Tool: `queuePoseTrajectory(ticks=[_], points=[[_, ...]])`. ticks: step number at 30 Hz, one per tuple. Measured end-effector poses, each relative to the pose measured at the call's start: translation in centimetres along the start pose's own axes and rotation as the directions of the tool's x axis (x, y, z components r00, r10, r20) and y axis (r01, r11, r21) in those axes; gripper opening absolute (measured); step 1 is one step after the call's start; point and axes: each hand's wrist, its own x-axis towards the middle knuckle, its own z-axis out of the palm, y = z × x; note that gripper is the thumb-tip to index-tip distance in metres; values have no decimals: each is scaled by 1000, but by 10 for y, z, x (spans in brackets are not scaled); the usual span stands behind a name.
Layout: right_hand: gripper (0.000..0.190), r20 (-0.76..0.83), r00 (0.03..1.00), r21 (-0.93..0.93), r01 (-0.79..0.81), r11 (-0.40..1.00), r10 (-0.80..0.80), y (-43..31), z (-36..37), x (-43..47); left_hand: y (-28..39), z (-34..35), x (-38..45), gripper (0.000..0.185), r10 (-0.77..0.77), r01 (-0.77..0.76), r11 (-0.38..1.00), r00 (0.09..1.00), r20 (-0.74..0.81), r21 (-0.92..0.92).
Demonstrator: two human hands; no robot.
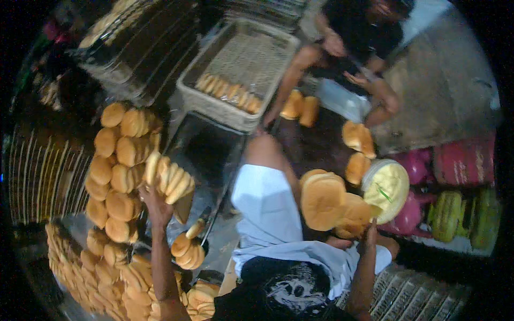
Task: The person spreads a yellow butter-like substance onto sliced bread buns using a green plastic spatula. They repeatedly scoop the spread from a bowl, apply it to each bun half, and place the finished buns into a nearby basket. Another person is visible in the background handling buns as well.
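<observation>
My left hand (pixel 157 202) is closed around the near end of a row of round bread buns (pixel 172 178), tilted on edge beside the tall stacks of buns (pixel 122 172). My right hand (pixel 369 232) is at the near side of a round tub of pale yellow spread (pixel 386 190), partly hidden by blur. A small yellowish piece shows by its fingertips; whether the hand holds it, I cannot tell. A green strip lies on the spread. Left of the tub, several large brown bread pieces (pixel 323 200) lie close to my lap.
A plastic crate (pixel 237 124) ahead holds a row of wrapped buns (pixel 229 94). Another person (pixel 363 40) sits across, holding clear plastic. More buns (pixel 108 277) are heaped at lower left. Pink (pixel 409 208) and green containers (pixel 445 216) stand at right. Stacked trays (pixel 48 176) line the left.
</observation>
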Motion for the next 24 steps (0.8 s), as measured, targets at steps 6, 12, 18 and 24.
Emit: queuePoseTrajectory(ticks=[6, 12, 18, 24], points=[[63, 113, 879, -105, 473, 875, -463, -51, 28, -75, 279, -52, 56, 87, 404, -595, 649, 798, -447, -475], [80, 629, 538, 610, 106, 786, -561, -110, 90, -150, 468, -42, -29, 75, 818, -910, -171, 83, -570, -378], [87, 357, 846, 402, 245, 883, -397, -65, 48, -126, 466, -7, -90, 69, 879, -644, -430, -138, -456, -633], [95, 342, 883, 67, 319, 945, -323, -43, 42, -93, 403, 23, -127, 62, 997, -558, 82, 40, 72, -826]])
